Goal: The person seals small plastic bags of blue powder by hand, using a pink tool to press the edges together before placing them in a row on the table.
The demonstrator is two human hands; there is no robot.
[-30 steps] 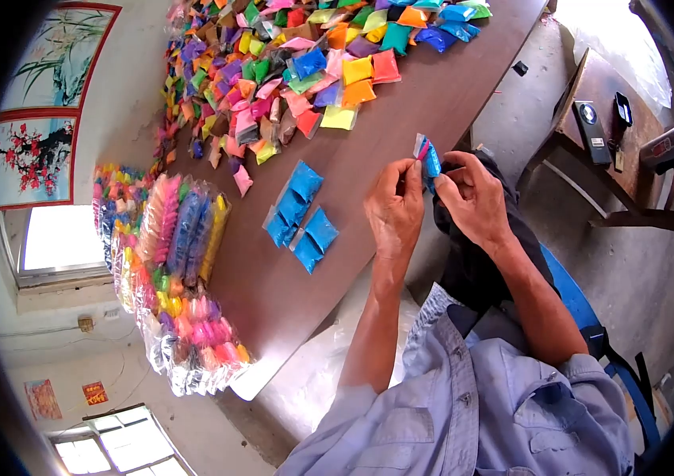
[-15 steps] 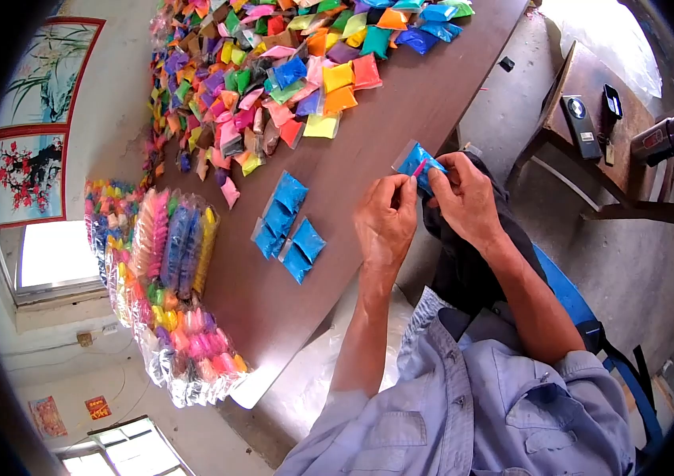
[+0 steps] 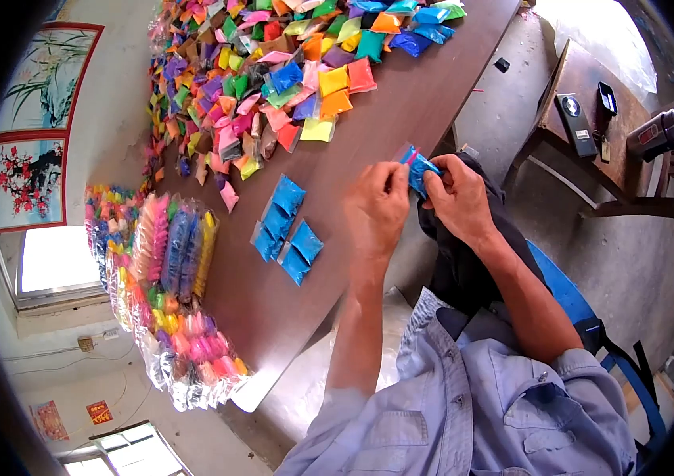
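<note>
A small clear packet with blue contents (image 3: 418, 174) is held up over the near edge of the table. My right hand (image 3: 461, 198) is closed on its right side, thumb and fingers pinching it. My left hand (image 3: 378, 205) is closed too, its thumb and fingertips pressed together at the packet's left edge. A narrow pink strip (image 3: 409, 154) shows along the packet's upper end, close to the left fingertips. On the tabletop to the left lie several similar blue packets (image 3: 283, 208), grouped in two short rows.
A large heap of multicoloured packets (image 3: 273, 87) covers the far part of the brown table (image 3: 369, 127). Long clear bags of colourful pieces (image 3: 182, 246) line the left edge. At right, a wooden stool (image 3: 539, 119) holds a dark device (image 3: 576, 125) and a flask (image 3: 657, 133).
The blue packet has turned in my fingers, and the pink strip now lies across its upper end instead of slanting over its middle. My left hand has shifted slightly left and up.
</note>
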